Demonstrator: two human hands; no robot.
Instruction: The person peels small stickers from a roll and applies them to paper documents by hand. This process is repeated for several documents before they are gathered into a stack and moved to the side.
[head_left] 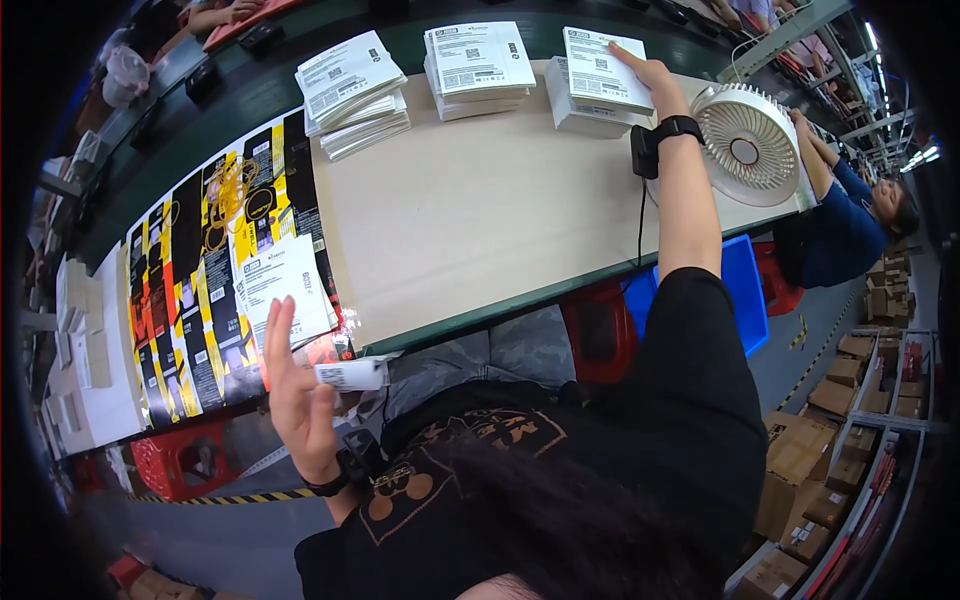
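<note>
My right hand [655,82] reaches to the far right stack of white printed sheets [600,72]. One finger or the thumb lies over the top sheet, and the other fingers are hidden behind the stack's right side. The upper bundle sits offset from the sheets below. At the left, my left hand [295,400] is open, its fingers stretched out beside a small pile of white printed sheets [285,285]. A white roll with a printed label [350,376] is just right of that hand, at the table edge. Whether they touch cannot be made out.
Two more white stacks, a left one [352,85] and a middle one [478,65], stand along the back. Yellow rubber bands [230,195] lie on the printed left surface. A white fan [745,145] stands right, near a co-worker [850,225]. Below is a blue bin [745,300].
</note>
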